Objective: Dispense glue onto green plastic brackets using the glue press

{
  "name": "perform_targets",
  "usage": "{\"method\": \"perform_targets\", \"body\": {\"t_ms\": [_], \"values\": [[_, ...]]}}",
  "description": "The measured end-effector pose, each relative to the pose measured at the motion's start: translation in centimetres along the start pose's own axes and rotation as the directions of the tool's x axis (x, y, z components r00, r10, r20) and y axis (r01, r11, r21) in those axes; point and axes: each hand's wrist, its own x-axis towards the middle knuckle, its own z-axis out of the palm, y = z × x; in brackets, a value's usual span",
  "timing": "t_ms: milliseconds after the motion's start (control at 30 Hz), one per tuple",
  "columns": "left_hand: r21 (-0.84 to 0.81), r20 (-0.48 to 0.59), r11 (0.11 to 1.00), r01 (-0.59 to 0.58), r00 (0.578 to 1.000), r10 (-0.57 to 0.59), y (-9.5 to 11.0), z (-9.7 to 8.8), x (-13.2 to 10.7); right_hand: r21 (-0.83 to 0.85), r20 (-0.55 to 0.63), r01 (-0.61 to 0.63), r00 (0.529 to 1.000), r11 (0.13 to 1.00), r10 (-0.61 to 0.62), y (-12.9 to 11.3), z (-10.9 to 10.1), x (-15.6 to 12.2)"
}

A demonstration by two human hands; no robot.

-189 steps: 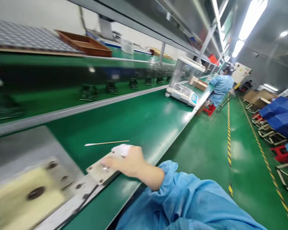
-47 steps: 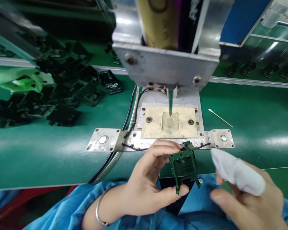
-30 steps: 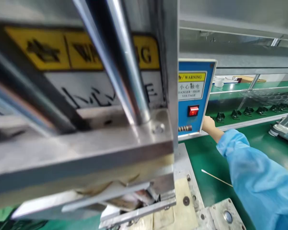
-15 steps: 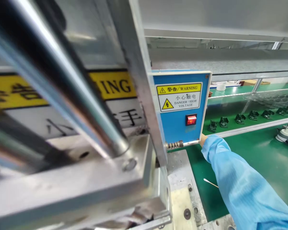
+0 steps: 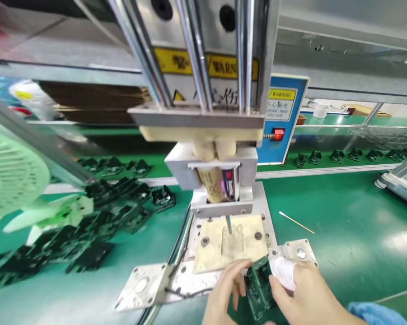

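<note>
A green conveyor bench carries a press machine over a cream fixture plate, with black parts heaped at left. Near the front edge, the left hand and right hand, apparently wearing a white finger cot, both close on a dark green plastic part.
</note>
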Motion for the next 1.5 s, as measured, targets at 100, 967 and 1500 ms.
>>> {"method": "perform_targets", "body": {"t_ms": [100, 967, 1500], "values": [[0.008, 0.001, 0.999, 0.054, 0.999, -0.054, 0.9, 0.0, -0.1, 0.216, -0.013, -0.057, 0.998, 0.975, 0.061, -1.3, 0.3, -1.5], [0.532, 0.017, 0.836, 0.132, 0.986, -0.166, -1.3, -11.5, 6.8, 0.444, -0.192, -0.65, 0.603, 0.617, 0.774, 6.2, -1.9, -3.3], [-0.19, -0.238, 0.813, 0.55, 0.778, -0.582, -5.1, -15.3, 1.4, 0.615, -0.103, -0.63, 0.531, 0.474, 0.841, 10.2, 1.5, -2.9]]}}
